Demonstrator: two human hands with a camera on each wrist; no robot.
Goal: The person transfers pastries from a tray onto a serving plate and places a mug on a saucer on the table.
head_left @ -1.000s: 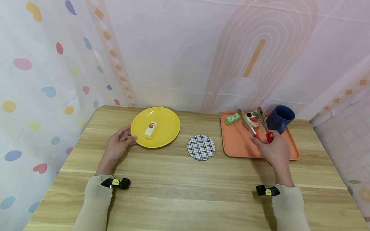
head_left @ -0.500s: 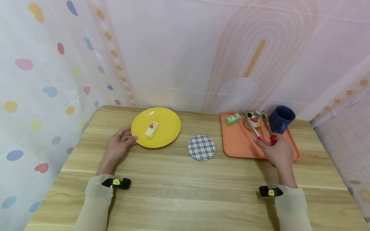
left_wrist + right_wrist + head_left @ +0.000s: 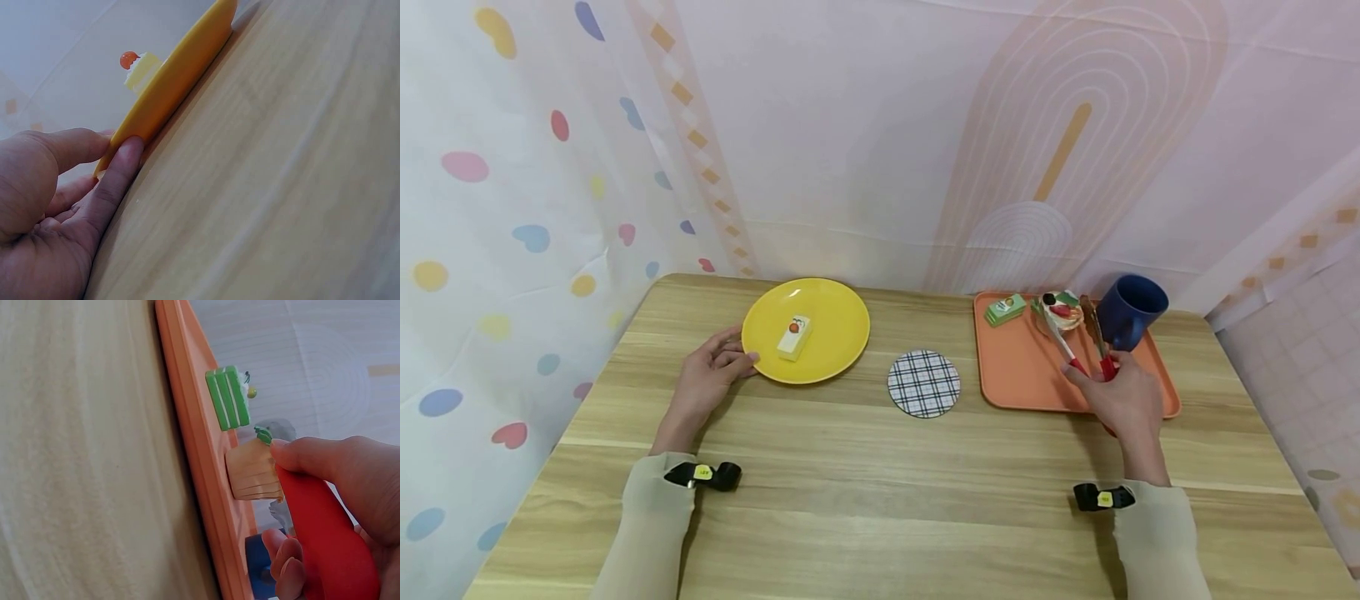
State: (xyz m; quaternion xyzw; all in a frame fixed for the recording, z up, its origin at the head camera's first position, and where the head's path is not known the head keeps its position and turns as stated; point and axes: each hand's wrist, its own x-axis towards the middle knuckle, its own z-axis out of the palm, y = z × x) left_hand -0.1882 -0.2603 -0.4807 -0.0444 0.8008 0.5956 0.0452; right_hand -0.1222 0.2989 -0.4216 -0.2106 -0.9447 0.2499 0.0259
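My left hand [image 3: 709,372] pinches the near left rim of a yellow plate [image 3: 838,333], thumb on top and fingers beneath in the left wrist view. On the plate lies a pale yellow toy cake slice [image 3: 793,337] with a red fruit on top. With my right hand [image 3: 1122,396] I hold metal tongs [image 3: 325,531] by their red handles. Their parted arms point down either side of a cupcake [image 3: 1063,312] topped with fruit and a green leaf, on an orange tray [image 3: 1022,375]. The left arm overlaps the cupcake's edge in the head view.
A green layered cake slice [image 3: 1004,309] stands at the tray's back left corner. Close right of the tongs is a blue mug [image 3: 1126,312] on the tray. A round plaid coaster [image 3: 923,383] lies between plate and tray on the wooden table [image 3: 880,500]. Curtains hang behind.
The tongs have come down around the cupcake, their tips lower and slightly to the right. My right hand has shifted a little right; the left hand stays at the plate.
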